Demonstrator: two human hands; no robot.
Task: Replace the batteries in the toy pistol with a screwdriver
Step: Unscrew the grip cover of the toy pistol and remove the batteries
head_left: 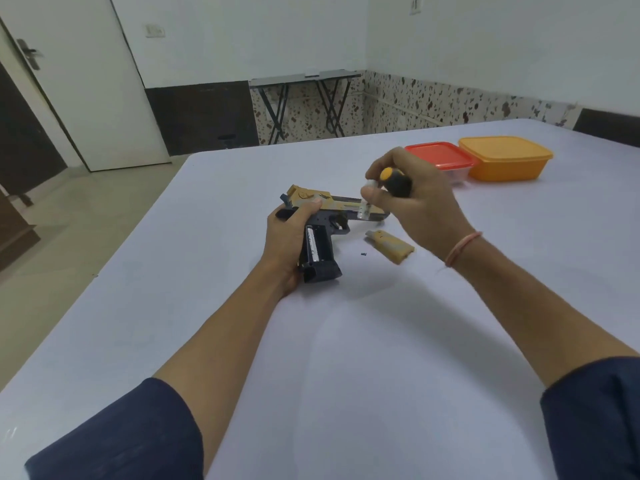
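On the table, the left hand curls round the toy pistol, whose open grip shows a battery. Just beyond lie a screw and the cover. The right hand clutches the screwdriver and pinches a second battery over the barrel. Farther off stand a red box and an orange box.

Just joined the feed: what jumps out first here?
The left hand grips the toy pistol mid-table, its grip open with a battery showing. The right hand holds an orange-capped screwdriver above the barrel; the removed cover and a tiny screw lie beside it.
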